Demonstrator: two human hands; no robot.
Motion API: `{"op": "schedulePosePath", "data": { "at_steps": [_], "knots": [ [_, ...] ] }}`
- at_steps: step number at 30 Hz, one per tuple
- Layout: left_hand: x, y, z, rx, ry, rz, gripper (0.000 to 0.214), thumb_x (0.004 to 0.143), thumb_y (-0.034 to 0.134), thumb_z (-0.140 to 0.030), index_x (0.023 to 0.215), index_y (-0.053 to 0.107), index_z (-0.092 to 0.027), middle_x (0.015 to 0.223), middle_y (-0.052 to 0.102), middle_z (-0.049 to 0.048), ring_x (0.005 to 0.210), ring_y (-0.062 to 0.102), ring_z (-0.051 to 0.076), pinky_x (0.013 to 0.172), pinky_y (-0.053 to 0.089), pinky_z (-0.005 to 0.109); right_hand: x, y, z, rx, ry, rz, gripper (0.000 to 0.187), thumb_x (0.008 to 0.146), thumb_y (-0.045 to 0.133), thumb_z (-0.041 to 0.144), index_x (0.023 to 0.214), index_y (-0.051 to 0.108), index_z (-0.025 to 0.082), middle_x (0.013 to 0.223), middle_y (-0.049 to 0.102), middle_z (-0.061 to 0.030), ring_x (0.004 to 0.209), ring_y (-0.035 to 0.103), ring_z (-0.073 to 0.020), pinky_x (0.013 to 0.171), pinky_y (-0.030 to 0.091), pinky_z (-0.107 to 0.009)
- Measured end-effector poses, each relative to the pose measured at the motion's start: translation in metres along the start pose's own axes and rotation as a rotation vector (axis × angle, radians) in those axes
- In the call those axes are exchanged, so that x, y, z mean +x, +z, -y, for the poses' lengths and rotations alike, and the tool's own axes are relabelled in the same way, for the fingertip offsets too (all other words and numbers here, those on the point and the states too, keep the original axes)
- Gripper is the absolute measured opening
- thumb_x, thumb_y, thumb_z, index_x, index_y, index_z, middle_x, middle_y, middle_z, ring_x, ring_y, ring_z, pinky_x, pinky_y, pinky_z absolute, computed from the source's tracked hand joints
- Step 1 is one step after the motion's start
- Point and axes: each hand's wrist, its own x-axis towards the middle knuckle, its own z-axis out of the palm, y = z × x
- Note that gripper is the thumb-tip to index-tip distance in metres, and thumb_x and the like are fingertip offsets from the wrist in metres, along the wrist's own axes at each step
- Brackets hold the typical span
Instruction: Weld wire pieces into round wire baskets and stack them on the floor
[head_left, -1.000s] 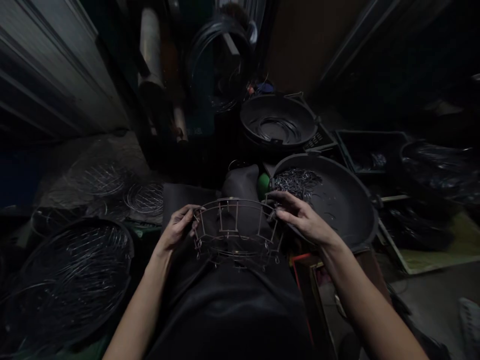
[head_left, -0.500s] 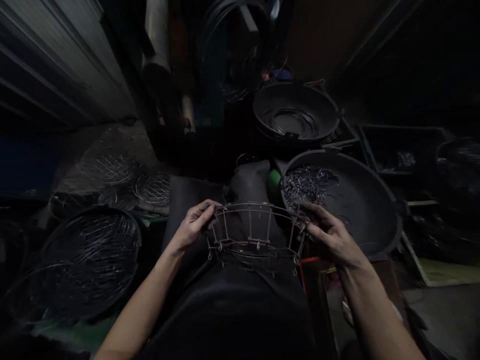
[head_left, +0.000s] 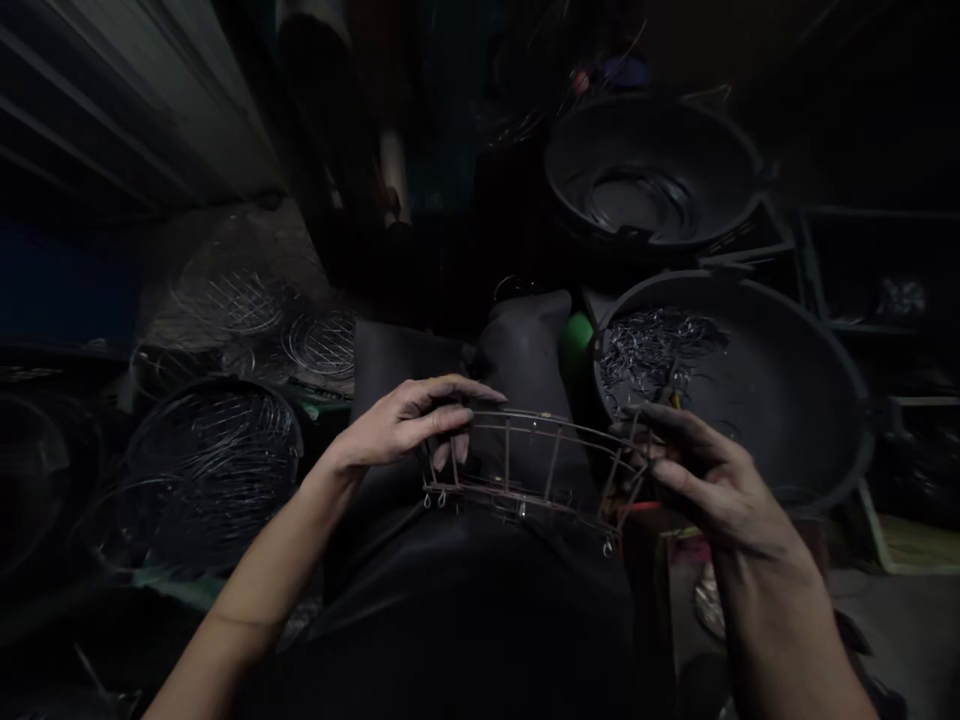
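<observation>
A round wire frame with two rings, upright struts and small hanging wire loops is held over my lap, its right side tilted lower. My left hand is closed around its left end, fingers laid over the top ring and thumb in front. At the right end, my right hand grips the frame between thumb and fingers. A small yellow-tipped thing shows by the right fingers; whether they hold it is unclear. Dark cloth covers my legs beneath the frame.
On the right stands a wide dark pan with a heap of small wire pieces. Behind it, another pan holds wire coils. At left, a basin is full of bent wires. Round wire grids lie beyond it.
My left hand has slid inward along the top ring, its fingers now reaching over it. The frame's right end has tipped lower. The view has shifted, so surroundings appear further right and pans higher.
</observation>
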Motion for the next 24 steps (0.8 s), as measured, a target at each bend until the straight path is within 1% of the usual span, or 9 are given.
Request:
{"op": "schedulePosePath", "data": {
  "at_steps": [2, 4, 7, 10, 12, 16, 18, 20, 24],
  "knots": [
    [0.003, -0.004, -0.002, 0.044, -0.019, 0.074, 0.035, 0.088, 0.053, -0.034, 0.116, 0.062, -0.015, 0.065, 0.066, 0.0065, 0.047, 0.06, 0.016, 0.049, 0.05, 0.026, 0.0, 0.002, -0.001, 0.0, -0.003, -0.01, 0.04, 0.069, 0.077, 0.038, 0.107, 0.067, 0.03, 0.1, 0.071, -0.005, 0.083, 0.068, -0.0216, 0.068, 0.057, -0.028],
    [0.009, -0.01, 0.001, 0.085, -0.017, 0.069, 0.033, 0.087, 0.054, -0.035, 0.111, 0.064, -0.015, 0.072, 0.068, 0.0082, 0.058, 0.064, 0.017, 0.056, 0.051, 0.027, 0.007, 0.006, -0.002, 0.025, 0.006, -0.032, 0.038, 0.069, 0.077, 0.039, 0.105, 0.067, 0.033, 0.101, 0.07, -0.0019, 0.087, 0.067, -0.0196, 0.074, 0.055, -0.027],
    [0.02, -0.018, 0.013, 0.109, 0.006, -0.123, 0.03, 0.084, 0.059, -0.041, 0.096, 0.067, -0.014, 0.076, 0.068, 0.0078, 0.065, 0.064, 0.017, 0.06, 0.05, 0.025, 0.025, 0.015, -0.001, 0.072, -0.015, -0.076, 0.039, 0.067, 0.078, 0.04, 0.104, 0.068, 0.032, 0.103, 0.069, -0.0004, 0.095, 0.065, -0.0196, 0.081, 0.054, -0.028],
    [0.025, -0.022, 0.029, 0.145, 0.052, -0.299, 0.034, 0.084, 0.057, -0.046, 0.079, 0.064, -0.013, 0.067, 0.065, 0.005, 0.051, 0.057, 0.012, 0.05, 0.044, 0.021, 0.043, 0.021, 0.002, 0.12, 0.005, -0.055, 0.041, 0.067, 0.078, 0.038, 0.105, 0.067, 0.028, 0.101, 0.069, -0.0025, 0.095, 0.064, -0.0212, 0.078, 0.055, -0.03],
    [0.026, -0.026, 0.037, 0.139, 0.092, -0.329, 0.035, 0.084, 0.056, -0.046, 0.081, 0.066, -0.013, 0.073, 0.067, 0.0062, 0.053, 0.058, 0.012, 0.052, 0.045, 0.021, 0.049, 0.022, 0.003, 0.154, 0.039, -0.029, 0.042, 0.066, 0.078, 0.037, 0.106, 0.067, 0.026, 0.1, 0.069, -0.0034, 0.094, 0.065, -0.0217, 0.074, 0.055, -0.03],
    [0.027, -0.038, 0.043, 0.072, 0.096, -0.286, 0.033, 0.077, 0.068, -0.04, 0.096, 0.069, -0.013, 0.09, 0.069, 0.0095, 0.078, 0.064, 0.017, 0.067, 0.05, 0.023, 0.05, 0.018, -0.001, 0.175, 0.06, -0.045, 0.047, 0.064, 0.079, 0.039, 0.107, 0.066, 0.025, 0.1, 0.068, -0.0043, 0.092, 0.065, -0.022, 0.065, 0.056, -0.028],
    [0.033, -0.041, 0.045, -0.012, 0.067, -0.29, 0.035, 0.075, 0.071, -0.038, 0.099, 0.069, -0.012, 0.081, 0.068, 0.0083, 0.071, 0.063, 0.016, 0.061, 0.05, 0.022, 0.053, 0.017, -0.006, 0.183, 0.069, -0.052, 0.05, 0.063, 0.079, 0.04, 0.108, 0.065, 0.025, 0.102, 0.068, -0.0045, 0.092, 0.065, -0.0222, 0.063, 0.055, -0.028],
    [0.041, -0.042, 0.048, -0.102, 0.054, -0.317, 0.036, 0.073, 0.072, -0.038, 0.096, 0.068, -0.01, 0.069, 0.066, 0.0055, 0.055, 0.059, 0.012, 0.051, 0.047, 0.02, 0.061, 0.017, -0.011, 0.2, 0.077, -0.05, 0.052, 0.061, 0.08, 0.042, 0.108, 0.065, 0.024, 0.103, 0.068, -0.0045, 0.092, 0.065, -0.0223, 0.066, 0.055, -0.03],
    [0.054, -0.04, 0.064, -0.201, 0.079, -0.415, 0.032, 0.069, 0.075, -0.038, 0.081, 0.066, -0.01, 0.054, 0.058, -0.0006, 0.039, 0.048, 0.006, 0.037, 0.038, 0.015, 0.081, 0.018, -0.027, 0.254, 0.066, -0.029, 0.058, 0.06, 0.079, 0.048, 0.109, 0.064, 0.022, 0.11, 0.067, -0.0046, 0.105, 0.061, -0.0236, 0.085, 0.052, -0.037]
  ]
}}
